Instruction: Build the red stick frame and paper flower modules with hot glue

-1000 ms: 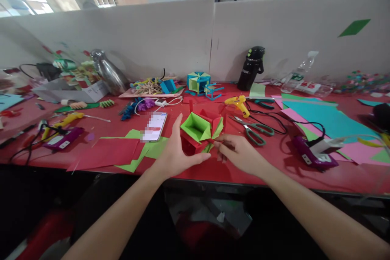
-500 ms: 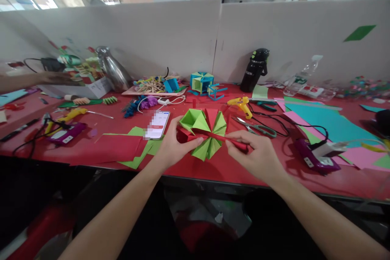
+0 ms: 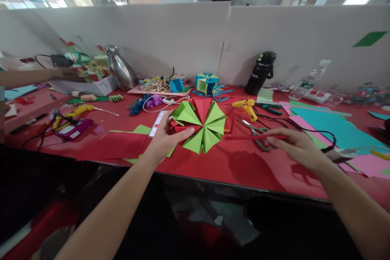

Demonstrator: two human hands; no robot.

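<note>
A round folded-paper piece (image 3: pixel 204 130) in light green and red fans out above the table's front part. My left hand (image 3: pixel 164 138) is closed on its left side, the thumb lying over a red fold. Off to the right, my right hand (image 3: pixel 294 146) pinches one end of a thin red strip (image 3: pixel 243 137). The strip points left toward the paper piece but is apart from the hand holding that piece; whether it is paper or a stick, I cannot tell. Beneath and beyond the strip lie scissors (image 3: pixel 261 145) with grey-green handles. A yellow glue gun (image 3: pixel 246 108) is just behind them.
Red paper sheets (image 3: pixel 122 145) and a partly covered phone (image 3: pixel 154 126) lie at left. Behind are a blue-green paper box (image 3: pixel 207 84), a black bottle (image 3: pixel 260 74) and a steel flask (image 3: pixel 120 67). Coloured sheets (image 3: pixel 329 124) and black cables are at right. Another person's arm (image 3: pixel 33 77) reaches in.
My right hand has drawn the red strip away to the right from the paper piece. My left hand has turned the piece so its fanned face shows more. The view has shifted slightly.
</note>
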